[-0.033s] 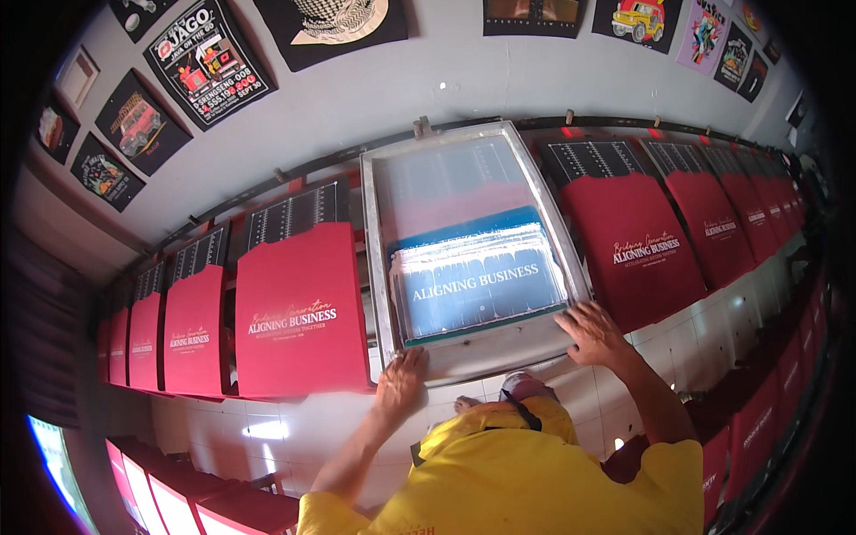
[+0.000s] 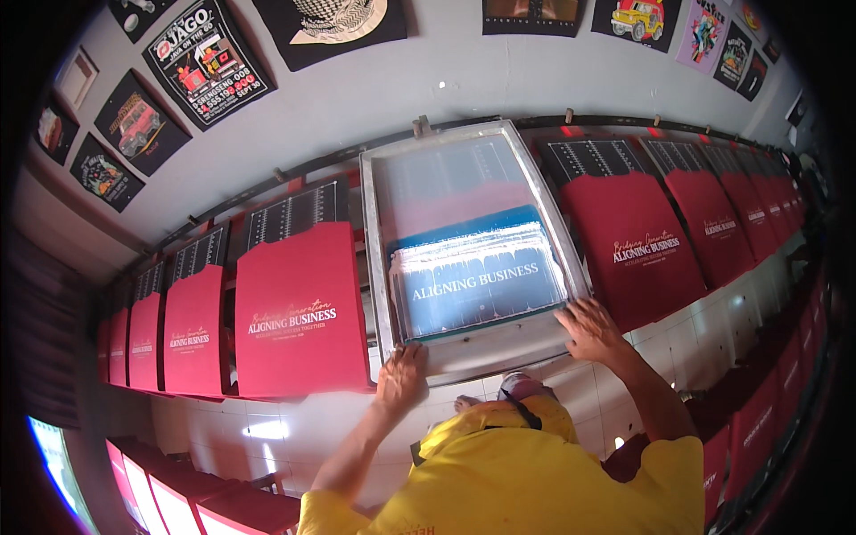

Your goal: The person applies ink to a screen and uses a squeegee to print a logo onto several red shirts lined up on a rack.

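A silk-screen frame with pale metal bars lies over one station of the printing table. Its mesh has a blue stencil with white lettering, and white ink is smeared in a band across the upper part of the blue. Through the paler mesh beyond, red cloth shows faintly. My left hand has its fingers curled over the frame's near left corner. At the near right corner, my right hand grips the frame with bent fingers. Both hands hold only the frame; their palms' undersides are hidden.
Printed red shirts on boards flank the frame, one at left and one at right, with more along the row. Other red shirts lie behind me at right. Black hinge clamps line the table's far edge. Posters hang on the wall.
My left hand's fingers sit slightly farther forward on the near left corner. The frame and my right hand look almost the same.
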Tool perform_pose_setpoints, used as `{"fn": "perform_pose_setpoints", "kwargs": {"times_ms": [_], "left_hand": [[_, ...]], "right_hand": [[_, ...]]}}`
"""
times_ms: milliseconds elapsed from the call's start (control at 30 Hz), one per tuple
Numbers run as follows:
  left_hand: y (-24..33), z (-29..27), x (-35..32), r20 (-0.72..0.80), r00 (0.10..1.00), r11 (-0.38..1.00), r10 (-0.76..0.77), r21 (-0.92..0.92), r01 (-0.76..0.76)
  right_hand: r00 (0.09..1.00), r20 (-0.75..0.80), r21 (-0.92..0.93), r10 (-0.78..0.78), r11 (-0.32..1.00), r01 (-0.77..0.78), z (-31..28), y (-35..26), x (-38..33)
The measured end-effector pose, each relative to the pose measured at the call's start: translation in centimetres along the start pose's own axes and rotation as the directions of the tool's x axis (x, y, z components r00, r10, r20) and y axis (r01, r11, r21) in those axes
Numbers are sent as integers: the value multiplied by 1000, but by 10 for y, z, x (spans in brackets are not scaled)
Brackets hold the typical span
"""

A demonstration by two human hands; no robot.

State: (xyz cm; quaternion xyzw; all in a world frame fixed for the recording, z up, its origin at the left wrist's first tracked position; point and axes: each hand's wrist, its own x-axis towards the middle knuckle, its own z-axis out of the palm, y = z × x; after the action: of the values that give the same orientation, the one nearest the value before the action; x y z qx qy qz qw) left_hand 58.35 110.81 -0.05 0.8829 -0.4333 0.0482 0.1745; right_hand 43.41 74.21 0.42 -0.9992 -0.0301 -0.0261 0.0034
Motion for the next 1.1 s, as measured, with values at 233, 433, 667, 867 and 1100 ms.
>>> {"fn": "perform_pose_setpoints", "kwargs": {"times_ms": [233,433,667,867,1100], "left_hand": [[-3,-4,11,-32,993,994,-111,7,111],[-2,17,-14,-50,998,999,-38,2,38],[-54,20,58,-28,999,999,19,38,-18],[-106,25,126,-93,996,999,15,30,-13],[-67,-2,94,-51,999,1000,-14,16,15]], "right_hand": [[990,-141,70,5,998,5,-12,-5,12],[952,-304,109,20,994,14,18,-17,-16],[948,-319,37,9,999,3,26,22,64],[983,-145,79,112,992,-101,10,56,146],[966,-253,105,54,994,-28,8,42,94]]}}
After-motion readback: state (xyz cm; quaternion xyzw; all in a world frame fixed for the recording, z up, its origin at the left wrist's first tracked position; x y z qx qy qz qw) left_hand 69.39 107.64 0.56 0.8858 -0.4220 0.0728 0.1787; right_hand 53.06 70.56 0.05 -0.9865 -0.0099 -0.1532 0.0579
